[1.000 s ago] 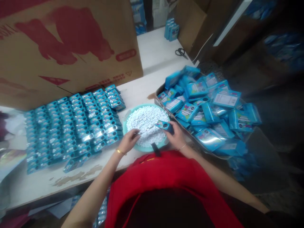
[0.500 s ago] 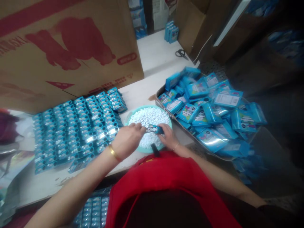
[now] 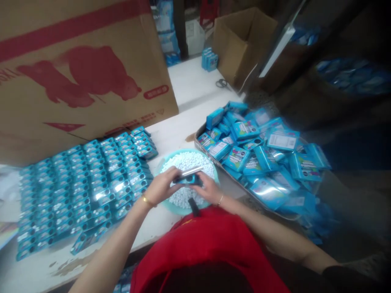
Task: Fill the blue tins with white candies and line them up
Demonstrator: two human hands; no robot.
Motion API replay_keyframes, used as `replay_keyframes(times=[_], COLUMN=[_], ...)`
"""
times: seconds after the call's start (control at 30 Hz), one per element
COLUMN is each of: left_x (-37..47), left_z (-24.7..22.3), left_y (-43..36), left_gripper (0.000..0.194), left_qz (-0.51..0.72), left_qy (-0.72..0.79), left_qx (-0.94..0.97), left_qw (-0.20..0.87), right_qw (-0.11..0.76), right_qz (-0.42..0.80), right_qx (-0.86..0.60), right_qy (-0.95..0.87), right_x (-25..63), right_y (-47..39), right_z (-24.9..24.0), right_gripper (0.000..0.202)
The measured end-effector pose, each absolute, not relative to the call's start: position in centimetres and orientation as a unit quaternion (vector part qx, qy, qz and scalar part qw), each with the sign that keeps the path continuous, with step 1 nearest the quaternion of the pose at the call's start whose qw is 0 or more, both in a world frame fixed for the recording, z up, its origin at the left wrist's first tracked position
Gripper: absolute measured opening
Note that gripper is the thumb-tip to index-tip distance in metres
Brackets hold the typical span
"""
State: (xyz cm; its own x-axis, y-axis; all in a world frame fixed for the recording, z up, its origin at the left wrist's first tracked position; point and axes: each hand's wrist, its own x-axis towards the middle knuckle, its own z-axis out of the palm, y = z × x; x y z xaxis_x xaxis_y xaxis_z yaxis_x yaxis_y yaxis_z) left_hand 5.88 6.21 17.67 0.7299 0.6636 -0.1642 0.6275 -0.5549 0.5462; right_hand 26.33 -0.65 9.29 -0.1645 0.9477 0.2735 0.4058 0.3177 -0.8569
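Over a round light-green bowl (image 3: 217, 179) full of small white pieces (image 3: 183, 198), both hands hold one small blue box (image 3: 190, 179). My left hand (image 3: 163, 186) grips its left end, thumb below and fingers on top. My right hand (image 3: 207, 187) pinches the right end. A shiny strip (image 3: 192, 170) runs along the box's far edge; whether it belongs to the box is too blurred to tell. Rows of blue boxes (image 3: 88, 183) with white pieces showing in them stand left of the bowl.
Right of the bowl, a tray (image 3: 220, 162) is heaped with wrapped blue packs (image 3: 244, 158). A large cardboard carton (image 3: 91, 73) stands behind the rows. Scissors (image 3: 222, 84) and several small boxes (image 3: 209, 60) lie farther back on the white table (image 3: 189, 85).
The box between my hands is now tilted differently, and my left fingers have moved from pinching over the bowl to gripping its end. The whole view has shifted, with the scene sitting lower and further left.
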Motion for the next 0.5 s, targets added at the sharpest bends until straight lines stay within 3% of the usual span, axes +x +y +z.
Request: replay_keyframes(times=[0.13, 0.23, 0.37, 0.5], left_x=[3.6, 0.3, -3.6, -5.2], left_z=[17.2, 15.0, 10.7, 7.2], left_y=[9.7, 12.9, 16.0, 17.5], left_gripper=[0.020, 0.022, 0.023, 0.029], left_qz=[0.121, 0.151, 0.042, -0.072], left_qy=[0.452, 0.558, 0.645, 0.660], left_qx=[0.858, 0.807, 0.758, 0.740], left_qw=[0.210, 0.121, 0.087, 0.107], right_qw=[0.358, 0.219, 0.047, 0.012], right_qz=[0.200, 0.155, 0.158, 0.168], right_qx=[-0.547, -0.580, -0.569, -0.550], right_qy=[-0.730, -0.769, -0.806, -0.818], right_x=[31.9, 36.4, 38.7, 39.0], right_y=[3.5, 6.0, 7.5, 9.1], right_z=[10.1, 9.2, 6.8, 5.8], right_gripper=[0.047, 0.061, 0.068, 0.066])
